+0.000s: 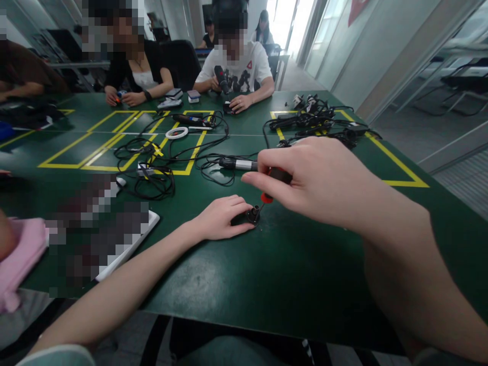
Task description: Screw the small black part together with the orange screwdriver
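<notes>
My left hand point(221, 217) lies on the green table point(267, 274) with its fingers closed around a small black part point(249, 216), pinning it down. My right hand point(320, 178) hovers just above and to the right, gripping a screwdriver point(275, 184) with a red and black handle. The screwdriver's tip points down into the top of the black part. Most of the handle is hidden inside my right fist.
Tangled black cables point(152, 173), a white ring point(176, 133) and a black and silver tool point(238, 163) lie beyond my hands. More cables and adapters point(316, 119) sit at the far right. Two people point(236, 66) work across the table. A white tablet point(125, 249) lies left.
</notes>
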### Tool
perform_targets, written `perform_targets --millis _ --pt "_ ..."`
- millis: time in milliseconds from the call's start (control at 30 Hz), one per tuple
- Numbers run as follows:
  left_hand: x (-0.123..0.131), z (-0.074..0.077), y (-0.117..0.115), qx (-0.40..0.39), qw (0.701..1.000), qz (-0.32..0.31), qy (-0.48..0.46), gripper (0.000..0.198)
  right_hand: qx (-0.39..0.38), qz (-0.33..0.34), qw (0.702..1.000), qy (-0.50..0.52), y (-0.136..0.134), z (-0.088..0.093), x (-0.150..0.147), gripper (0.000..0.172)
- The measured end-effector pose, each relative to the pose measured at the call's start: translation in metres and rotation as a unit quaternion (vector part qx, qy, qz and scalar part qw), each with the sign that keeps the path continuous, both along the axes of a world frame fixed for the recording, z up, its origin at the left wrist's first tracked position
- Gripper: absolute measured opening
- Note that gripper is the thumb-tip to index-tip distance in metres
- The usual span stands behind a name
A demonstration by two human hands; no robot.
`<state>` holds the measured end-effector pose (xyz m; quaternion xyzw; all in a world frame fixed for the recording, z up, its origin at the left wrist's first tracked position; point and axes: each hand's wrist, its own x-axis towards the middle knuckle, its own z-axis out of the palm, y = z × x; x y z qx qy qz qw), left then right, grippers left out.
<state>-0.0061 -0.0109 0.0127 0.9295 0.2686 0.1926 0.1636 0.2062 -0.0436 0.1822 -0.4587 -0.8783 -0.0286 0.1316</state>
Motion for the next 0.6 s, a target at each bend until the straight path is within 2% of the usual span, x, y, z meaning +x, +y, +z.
perform_targets --millis 133,300,333,467,533,600 --pt "0.0005 0.0007 0.0004 0.0 1.0 -0.001 0.003 0.036 -0.027 0.008 1.0 -0.005 0.0001 0.0 0.0006 0.016" --pt "0.001 -0.0014 0.0012 0.011 1.0 0.005 0.003 0.038 -0.029 0.016 0.999 0.005 -0.0016 -0.0001 0.0023 0.008" --pt "0.0011 -0.0013 0.0011 0.01 1.0 0.006 0.002 0.037 -0.03 0.015 0.999 0.004 -0.0018 0.0002 0.0024 0.008" --pt "0.0008 0.0009 0.0004 -0.004 1.0 0.006 0.003 0.035 -0.008 0.002 1.0 -0.011 -0.0016 0.0012 0.0028 0.032" --pt "0.0005 0.0019 0.0002 -0.009 1.0 0.006 0.001 0.035 -0.006 0.001 1.0 -0.014 -0.0013 0.0009 0.0034 0.031" --pt "0.0002 0.0022 0.0001 -0.014 1.0 0.004 -0.003 0.035 -0.018 0.013 1.0 -0.008 -0.0011 -0.0002 0.0045 0.021"
